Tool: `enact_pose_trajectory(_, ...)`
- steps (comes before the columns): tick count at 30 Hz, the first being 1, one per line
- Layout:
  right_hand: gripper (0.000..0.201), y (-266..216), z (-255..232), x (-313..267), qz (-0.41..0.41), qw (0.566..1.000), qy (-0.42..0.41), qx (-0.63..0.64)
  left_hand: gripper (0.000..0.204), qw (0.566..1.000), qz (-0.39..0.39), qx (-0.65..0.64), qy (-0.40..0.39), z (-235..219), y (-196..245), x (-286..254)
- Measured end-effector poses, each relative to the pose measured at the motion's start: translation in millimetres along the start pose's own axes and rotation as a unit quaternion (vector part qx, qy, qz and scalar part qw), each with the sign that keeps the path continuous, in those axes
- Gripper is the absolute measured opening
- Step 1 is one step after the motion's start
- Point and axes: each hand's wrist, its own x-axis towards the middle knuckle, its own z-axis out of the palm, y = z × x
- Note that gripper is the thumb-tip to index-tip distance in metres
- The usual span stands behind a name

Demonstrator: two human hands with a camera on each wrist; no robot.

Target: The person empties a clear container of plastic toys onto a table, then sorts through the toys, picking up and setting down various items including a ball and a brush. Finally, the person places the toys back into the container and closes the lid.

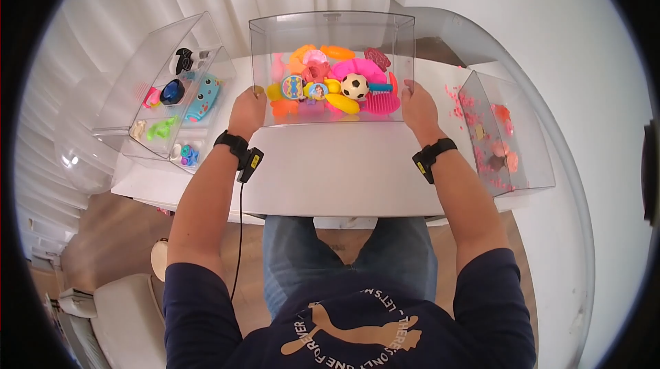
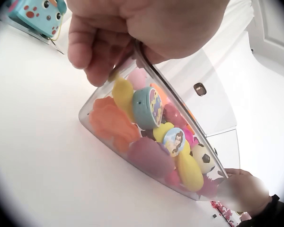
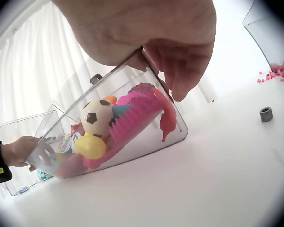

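Observation:
A clear plastic bin [image 1: 333,25] full of colourful toys is between my two hands. My left hand [image 1: 247,111] grips its left side edge, with fingers curled around the rim in the left wrist view. On the opposite side my right hand [image 1: 421,107] holds the right edge in the same way. Inside lie a small soccer ball [image 1: 355,85], a pink comb [image 3: 139,111], a yellow toy [image 1: 342,103], an orange toy [image 2: 111,123] and a round picture piece [image 2: 174,142]. In the wrist views the bin is tilted close over the white table [image 1: 330,169].
At the left stands another clear bin [image 1: 196,35] with a blue toy [image 1: 203,99] and other small toys. A clear box [image 1: 536,156] with pink bits is at the right, and pink pieces [image 1: 456,101] lie beside it. A small grey cylinder [image 3: 266,114] stands on the table.

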Motion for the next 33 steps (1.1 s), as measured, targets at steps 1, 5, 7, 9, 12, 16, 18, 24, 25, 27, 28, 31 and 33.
enact_pose_trajectory(1, 0.039, 2, 0, -2, -0.011, 1.0, 0.004, -0.004, 0.028, 1.0, -0.005, -0.001, 0.005, 2, -1, -1)
enact_pose_trajectory(5, 0.041, -1, -3, 8, 0.012, 0.999, -0.03, -0.011, 0.029, 1.0, -0.01, -0.009, 0.008, 1, 0, 1)
enact_pose_trajectory(7, 0.042, -4, -9, 12, 0.031, 0.998, -0.056, -0.019, 0.03, 1.0, -0.016, -0.012, 0.018, 2, 1, -1)
enact_pose_trajectory(9, 0.043, -3, -10, 21, 0.029, 0.996, -0.087, -0.021, 0.031, 0.999, -0.022, -0.013, 0.02, 2, 1, 2)
enact_pose_trajectory(12, 0.046, 10, -8, 36, 0.041, 0.986, -0.16, -0.004, 0.032, 1.0, -0.009, 0.003, 0.023, 3, 1, 2)
enact_pose_trajectory(16, 0.04, 10, -15, 61, -0.004, 0.993, -0.121, 0.003, 0.032, 0.999, 0.012, -0.007, 0.032, 5, -10, 7)
enact_pose_trajectory(18, 0.034, -16, -36, 73, 0.02, 0.99, -0.138, -0.001, 0.032, 0.999, 0.007, -0.023, 0.031, 7, -11, 6)
enact_pose_trajectory(24, 0.026, -46, -59, 85, 0.122, 0.96, -0.248, 0.038, 0.033, 0.999, -0.013, -0.018, 0.036, 11, -4, 3)
enact_pose_trajectory(25, 0.024, -44, -56, 86, 0.127, 0.96, -0.244, 0.044, 0.033, 0.999, -0.014, -0.02, 0.039, 13, -4, 3)
enact_pose_trajectory(27, 0.021, -42, -54, 87, 0.105, 0.964, -0.244, 0.029, 0.034, 0.999, -0.018, -0.022, 0.042, 15, -5, 6)
enact_pose_trajectory(28, 0.02, -39, -53, 87, 0.081, 0.965, -0.248, 0.007, 0.034, 0.999, -0.021, -0.022, 0.038, 16, -6, 9)
enact_pose_trajectory(31, 0.018, -18, -42, 89, 0.006, 0.969, -0.238, -0.072, 0.035, 0.999, -0.015, -0.036, 0.027, 20, -15, 13)
enact_pose_trajectory(33, 0.016, -7, -34, 93, -0.023, 0.967, -0.23, -0.11, 0.036, 0.999, -0.009, -0.035, 0.02, 20, -13, 14)
